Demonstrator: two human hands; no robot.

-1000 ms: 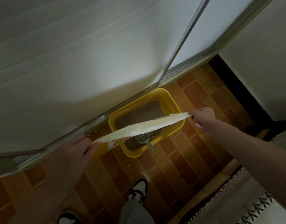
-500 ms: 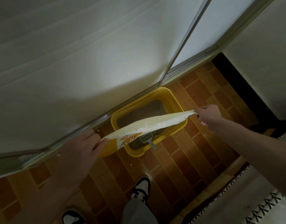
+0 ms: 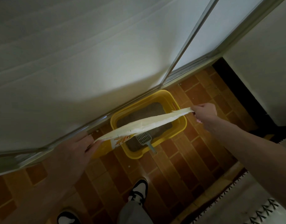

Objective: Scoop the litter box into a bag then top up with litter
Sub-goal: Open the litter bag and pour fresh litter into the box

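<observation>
The fingers of the left hand [image 3: 72, 152] pinch one end of a flat, cream-white plastic litter bag with an orange print [image 3: 145, 125], and the fingers of the right hand [image 3: 204, 113] are curled around the other end. Between them the bag is stretched tight, and its long axis runs from the lower left up to the right. It hangs in the air directly above the yellow rectangular plastic litter box [image 3: 179, 128], which stands on the brown tiled floor [image 3: 179, 159] against the sliding door frame. The left hand is nearer to the camera; the right hand is closer to the box. Inside the box, grey litter and a grey slotted plastic scoop [image 3: 144, 139] lie below the bag, partly covered by it. It is not possible to tell if the bag mouth is open. The scene is dark.
</observation>
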